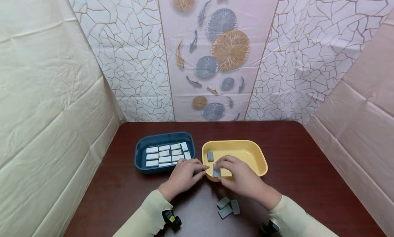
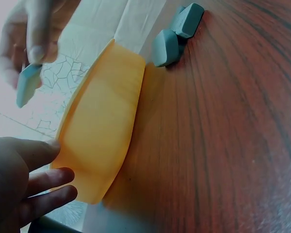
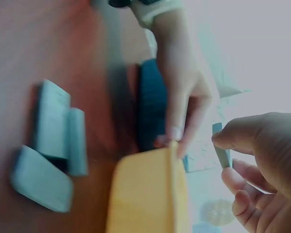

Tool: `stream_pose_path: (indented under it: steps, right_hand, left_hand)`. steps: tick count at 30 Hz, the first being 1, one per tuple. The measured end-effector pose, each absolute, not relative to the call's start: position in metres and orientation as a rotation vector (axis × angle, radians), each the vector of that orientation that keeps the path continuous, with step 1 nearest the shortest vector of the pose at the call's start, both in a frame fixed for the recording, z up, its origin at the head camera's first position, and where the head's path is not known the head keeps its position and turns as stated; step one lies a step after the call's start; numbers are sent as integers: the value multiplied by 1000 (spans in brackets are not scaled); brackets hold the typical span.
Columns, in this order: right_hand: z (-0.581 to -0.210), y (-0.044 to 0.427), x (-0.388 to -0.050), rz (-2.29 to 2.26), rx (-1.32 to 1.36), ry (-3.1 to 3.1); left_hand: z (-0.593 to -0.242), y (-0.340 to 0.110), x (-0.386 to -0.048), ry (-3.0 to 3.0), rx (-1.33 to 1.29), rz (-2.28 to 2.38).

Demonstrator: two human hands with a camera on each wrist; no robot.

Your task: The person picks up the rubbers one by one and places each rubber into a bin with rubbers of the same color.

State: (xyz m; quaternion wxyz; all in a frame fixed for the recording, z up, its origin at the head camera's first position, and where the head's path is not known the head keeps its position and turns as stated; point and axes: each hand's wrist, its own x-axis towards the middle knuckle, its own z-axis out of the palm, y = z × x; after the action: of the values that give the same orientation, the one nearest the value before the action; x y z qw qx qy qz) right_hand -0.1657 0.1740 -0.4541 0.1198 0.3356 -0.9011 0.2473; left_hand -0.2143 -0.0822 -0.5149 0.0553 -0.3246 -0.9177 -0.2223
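Note:
My right hand (image 1: pixel 243 177) pinches a small grey rectangular tile (image 3: pixel 222 148) between thumb and fingers, above the near left part of a yellow plastic tub (image 1: pixel 246 145). Another grey tile (image 1: pixel 210 156) lies inside that tub at its left. My left hand (image 1: pixel 184 175) is at the tub's left rim, thumb and a finger holding the edge, as the right wrist view shows. On the table before the tub lie several loose grey tiles (image 1: pixel 225 212), some touching each other. What the tiles' faces show is too small to tell.
Left of the yellow tub stands a dark blue tub (image 1: pixel 164 137), with rows of white-topped tiles (image 1: pixel 165 159) laid flat in it. Both tubs stand on a dark red-brown wooden table (image 1: pixel 123 192). Patterned cloth (image 1: pixel 209 66) hangs behind the table, plain cloth at both sides.

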Motion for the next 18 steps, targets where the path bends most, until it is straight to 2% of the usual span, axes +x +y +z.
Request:
stream_pose_path:
  steps: [8,18]
  right_hand:
    - [-442,172,-195,716,951,-2624]
    - [-458,167,-221,686,916,-2762]
  left_hand:
    - [-518,-83,-214,-2798,-982,-701]
    - [-518,-84,-215,-2784,-995,-678]
